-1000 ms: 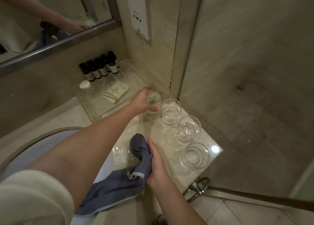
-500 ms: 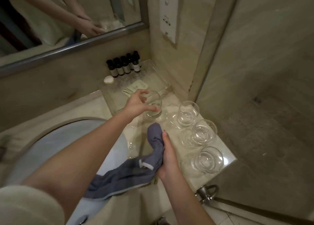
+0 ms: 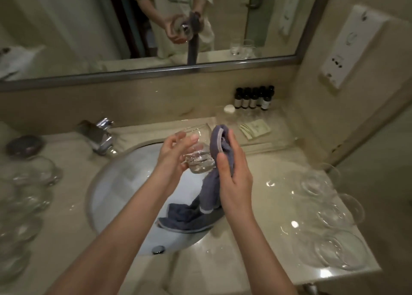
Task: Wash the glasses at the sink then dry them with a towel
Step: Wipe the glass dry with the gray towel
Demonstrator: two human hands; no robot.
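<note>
Beige stone table (image 3: 256,196) surrounds the sink (image 3: 124,196), over which both hands work. Left hand (image 3: 176,153) cradles the glass (image 3: 198,158), tilted, fingers loosely curled round its bowl. Right hand (image 3: 233,172) clutches the grey towel (image 3: 214,183) bunched against the glass. Drying likely goes best by pushing cloth inside and turning the glass steadily, gripping gently, since thin wet glass can slip.

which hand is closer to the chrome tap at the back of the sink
Left. The left hand, holding the clear drinking glass, is just right of the chrome tap. The right hand, gripping the blue-grey towel, is farther right, beyond the glass.
</note>
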